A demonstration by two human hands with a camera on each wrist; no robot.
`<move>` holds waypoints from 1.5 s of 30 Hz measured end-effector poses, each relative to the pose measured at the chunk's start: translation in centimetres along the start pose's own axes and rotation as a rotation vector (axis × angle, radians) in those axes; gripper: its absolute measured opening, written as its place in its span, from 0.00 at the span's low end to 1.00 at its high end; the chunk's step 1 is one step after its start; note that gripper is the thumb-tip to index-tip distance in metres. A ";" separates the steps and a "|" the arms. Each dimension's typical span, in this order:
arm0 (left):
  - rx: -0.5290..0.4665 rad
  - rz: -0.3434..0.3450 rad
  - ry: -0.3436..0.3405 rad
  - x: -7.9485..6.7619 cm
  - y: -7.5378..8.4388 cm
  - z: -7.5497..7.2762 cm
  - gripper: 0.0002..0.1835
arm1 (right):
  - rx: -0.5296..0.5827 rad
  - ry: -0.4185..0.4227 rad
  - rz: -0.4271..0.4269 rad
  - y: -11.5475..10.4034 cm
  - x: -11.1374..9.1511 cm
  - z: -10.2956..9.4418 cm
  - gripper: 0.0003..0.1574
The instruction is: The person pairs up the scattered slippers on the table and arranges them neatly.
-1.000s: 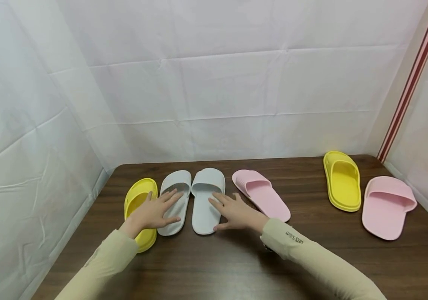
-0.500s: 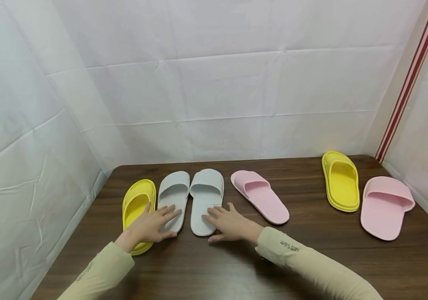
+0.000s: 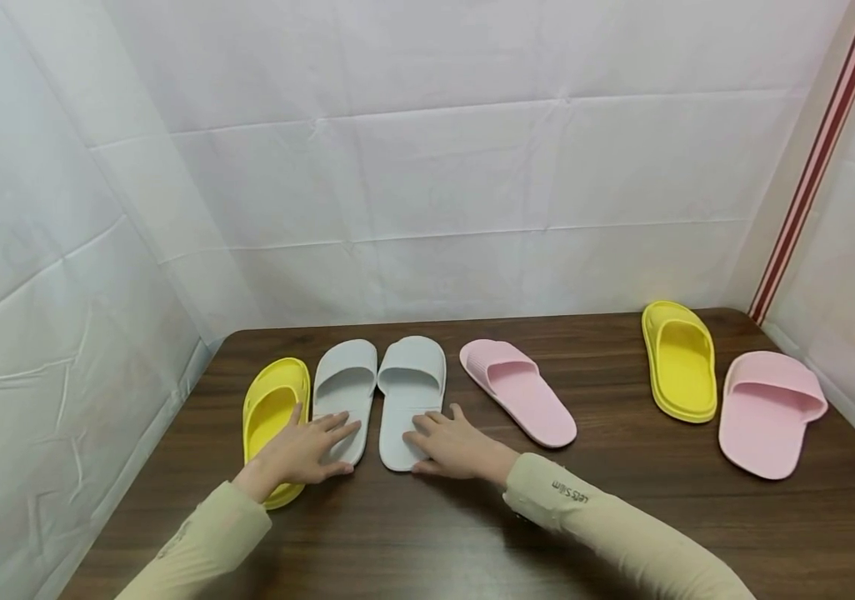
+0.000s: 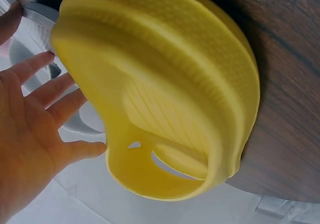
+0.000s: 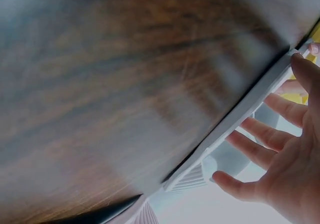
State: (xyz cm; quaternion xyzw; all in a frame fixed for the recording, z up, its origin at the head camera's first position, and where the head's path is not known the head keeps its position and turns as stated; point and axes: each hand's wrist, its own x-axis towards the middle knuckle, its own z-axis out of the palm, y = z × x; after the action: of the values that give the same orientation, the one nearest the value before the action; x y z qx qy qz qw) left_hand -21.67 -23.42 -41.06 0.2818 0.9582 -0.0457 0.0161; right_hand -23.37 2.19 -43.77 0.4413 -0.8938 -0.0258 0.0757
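Observation:
Two white slippers lie side by side with toes pointing to the back, the left one (image 3: 345, 392) close to the right one (image 3: 410, 396). My left hand (image 3: 306, 450) has its fingers spread over the heel part of the left white slipper. Its wrist crosses a yellow slipper (image 3: 270, 417), which fills much of the left wrist view. Over the heel of the right white slipper, the extended fingertips of my right hand (image 3: 452, 446) rest close to its insole. In the right wrist view those fingers (image 5: 255, 149) are spread along the slipper's edge, gripping nothing.
A pink slipper (image 3: 528, 396) lies slanted right of the white pair. Farther right are another yellow slipper (image 3: 682, 367) and another pink one (image 3: 765, 417). The brown wooden table (image 3: 397, 542) ends at a white cloth wall (image 3: 442, 167) behind.
Both hands have drawn back and lowered from above the middle of the white slippers to their heel ends. The slippers lie in the same arrangement.

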 end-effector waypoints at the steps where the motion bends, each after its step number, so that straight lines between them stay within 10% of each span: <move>1: -0.001 -0.001 -0.002 0.0 0.0 0.0 0.33 | 0.002 -0.005 0.004 0.0 0.1 0.0 0.30; 45: -0.007 -0.055 -0.084 2.9 -2.0 -0.1 0.33 | 0.138 -0.120 0.080 2.3 2.9 0.4 0.29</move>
State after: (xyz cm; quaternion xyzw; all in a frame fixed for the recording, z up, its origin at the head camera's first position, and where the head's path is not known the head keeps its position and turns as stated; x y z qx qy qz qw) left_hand -25.23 -23.52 -40.96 0.2532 0.9643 -0.0545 0.0560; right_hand -26.96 1.32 -43.61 0.4072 -0.9132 0.0123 -0.0077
